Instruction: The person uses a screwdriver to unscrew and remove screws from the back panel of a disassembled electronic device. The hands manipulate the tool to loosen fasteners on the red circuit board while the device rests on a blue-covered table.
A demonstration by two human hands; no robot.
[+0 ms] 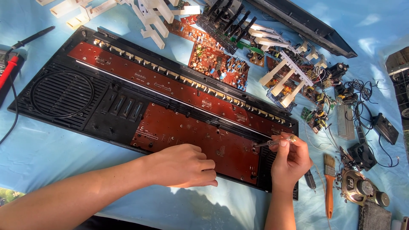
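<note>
Hands over opened keyboard shell (68,91), black, lying flat on blue-covered worktop (42,153). Left hand (181,165) comes in from lower left, forearm stretched across the near edge, palm down, fingers curled loosely under, resting on the brown circuit board (179,127) at its near edge; nothing held that I can see. Right hand (292,157) comes up from the bottom edge, wrist bent back, fingers pinched shut on a thin screwdriver (272,142). Tool lies nearly level, tip pointing left, at the board's right end; tip looks to be touching the board but too small to be sure. Long narrow brown board strip (170,85) runs along the far side of the shell, round speaker grille (61,94) at its left end. Right of the hand: wooden-handled paintbrush (329,183), loose speaker (358,187), tangled wires (362,91). Behind the shell: more circuit boards (217,61), white key pieces (283,76). Red meter probe (9,70) at far left.
</note>
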